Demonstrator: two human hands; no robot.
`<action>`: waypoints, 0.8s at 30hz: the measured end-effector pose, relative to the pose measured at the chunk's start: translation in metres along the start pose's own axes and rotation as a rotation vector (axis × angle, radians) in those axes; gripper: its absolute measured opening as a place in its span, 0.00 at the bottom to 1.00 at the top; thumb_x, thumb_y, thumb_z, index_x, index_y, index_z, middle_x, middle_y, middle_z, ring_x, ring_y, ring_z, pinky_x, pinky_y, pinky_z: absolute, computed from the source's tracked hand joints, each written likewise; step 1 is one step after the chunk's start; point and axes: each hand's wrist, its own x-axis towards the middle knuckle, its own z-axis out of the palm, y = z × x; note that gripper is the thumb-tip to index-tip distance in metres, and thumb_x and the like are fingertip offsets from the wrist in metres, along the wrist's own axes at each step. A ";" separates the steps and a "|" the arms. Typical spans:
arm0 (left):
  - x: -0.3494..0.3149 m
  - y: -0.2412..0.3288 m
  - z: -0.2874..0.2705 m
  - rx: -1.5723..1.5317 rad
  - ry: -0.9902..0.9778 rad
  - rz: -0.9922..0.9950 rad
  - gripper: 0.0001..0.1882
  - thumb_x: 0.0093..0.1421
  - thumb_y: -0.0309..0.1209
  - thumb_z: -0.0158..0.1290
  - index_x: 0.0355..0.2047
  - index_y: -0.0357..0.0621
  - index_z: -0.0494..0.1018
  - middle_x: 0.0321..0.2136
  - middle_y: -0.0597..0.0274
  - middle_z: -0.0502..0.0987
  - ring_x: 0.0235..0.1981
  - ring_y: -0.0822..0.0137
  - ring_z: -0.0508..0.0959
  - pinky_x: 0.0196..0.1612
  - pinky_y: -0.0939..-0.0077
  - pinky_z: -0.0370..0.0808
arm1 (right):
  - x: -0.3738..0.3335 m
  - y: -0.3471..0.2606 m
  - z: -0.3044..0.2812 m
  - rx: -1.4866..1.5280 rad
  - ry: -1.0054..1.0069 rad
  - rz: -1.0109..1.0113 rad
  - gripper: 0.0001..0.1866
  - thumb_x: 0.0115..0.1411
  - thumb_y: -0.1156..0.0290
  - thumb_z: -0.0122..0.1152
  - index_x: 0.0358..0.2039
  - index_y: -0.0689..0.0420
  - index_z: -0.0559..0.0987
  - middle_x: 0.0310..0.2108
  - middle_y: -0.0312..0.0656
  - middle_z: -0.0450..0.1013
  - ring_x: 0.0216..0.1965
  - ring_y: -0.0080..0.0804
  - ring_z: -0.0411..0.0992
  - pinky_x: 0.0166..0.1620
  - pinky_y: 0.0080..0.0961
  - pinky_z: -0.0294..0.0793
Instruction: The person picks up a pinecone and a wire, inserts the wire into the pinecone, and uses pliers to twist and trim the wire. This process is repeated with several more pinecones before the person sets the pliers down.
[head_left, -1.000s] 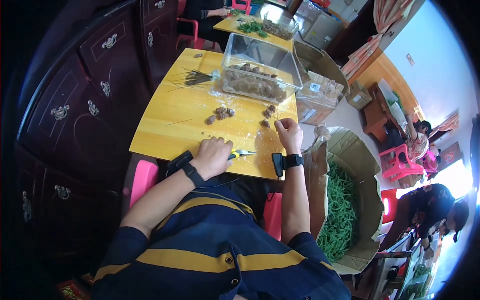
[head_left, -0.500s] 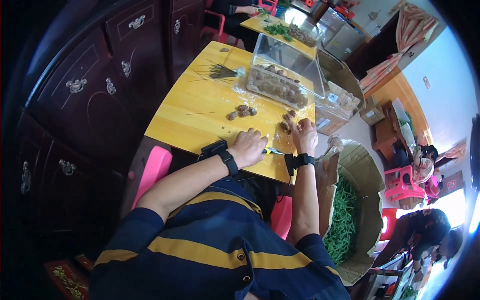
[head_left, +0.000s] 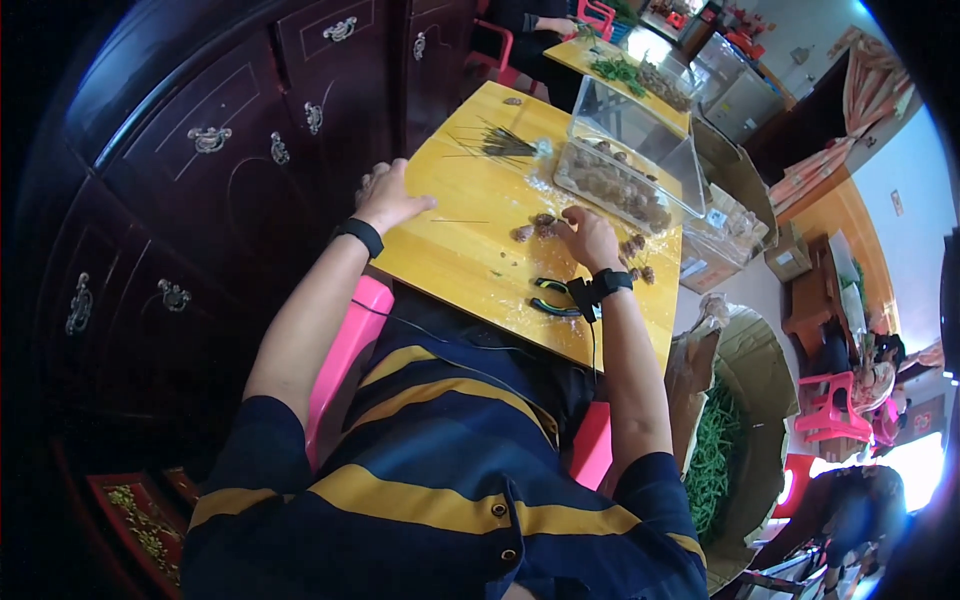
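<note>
My left hand (head_left: 388,202) is over the table's left edge, thumb stretched out away from the fingers, with nothing seen in it. Toward the middle of the yellow table (head_left: 440,260), my right hand (head_left: 592,243) pinches at a small brown pine cone (head_left: 545,224), its fingertips partly hiding it. Another pine cone (head_left: 522,233) lies just left of that one. More pine cones (head_left: 632,245) sit in a loose group to the right of this hand. Beside my right wrist lie pliers (head_left: 546,298) with dark, yellow-edged handles. A single thin wire (head_left: 460,221) rests between my hands.
A bundle of thin dark wires (head_left: 503,141) and a clear plastic box (head_left: 630,206) of pine cones stand farther back. Right of the table is a cardboard box (head_left: 765,400) of green artificial foliage. Dark cabinets (head_left: 200,190) line the left. Other people sit farther off.
My left hand has left the pliers and moved left to the table's edge. My right hand has shifted from the right-hand cones to the middle ones. The view has turned slightly.
</note>
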 end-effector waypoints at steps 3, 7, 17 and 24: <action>0.000 -0.015 0.004 0.052 -0.059 -0.204 0.47 0.43 0.53 0.66 0.60 0.44 0.63 0.58 0.42 0.66 0.60 0.41 0.66 0.60 0.51 0.65 | 0.000 -0.003 0.004 0.024 -0.047 0.046 0.15 0.55 0.62 0.63 0.40 0.54 0.82 0.35 0.45 0.80 0.39 0.45 0.78 0.44 0.37 0.76; 0.001 -0.014 0.014 -0.076 -0.217 -0.256 0.54 0.40 0.57 0.67 0.63 0.45 0.59 0.61 0.41 0.62 0.63 0.40 0.63 0.63 0.50 0.62 | -0.003 -0.002 0.009 0.084 -0.063 0.062 0.16 0.55 0.62 0.63 0.42 0.54 0.81 0.37 0.46 0.80 0.40 0.46 0.78 0.45 0.37 0.76; 0.043 -0.087 0.029 -0.422 -0.267 -0.309 0.37 0.43 0.42 0.70 0.48 0.28 0.71 0.41 0.39 0.78 0.42 0.50 0.81 0.49 0.59 0.76 | -0.035 0.001 -0.029 0.719 0.013 0.222 0.11 0.59 0.68 0.62 0.40 0.57 0.78 0.33 0.36 0.77 0.35 0.28 0.77 0.39 0.26 0.74; 0.029 -0.101 0.021 -0.930 -0.315 -0.495 0.11 0.53 0.28 0.63 0.32 0.30 0.77 0.29 0.50 0.81 0.27 0.57 0.82 0.32 0.62 0.79 | -0.083 -0.004 -0.038 1.589 -0.061 0.274 0.07 0.67 0.67 0.55 0.44 0.53 0.74 0.38 0.34 0.74 0.38 0.23 0.74 0.37 0.17 0.73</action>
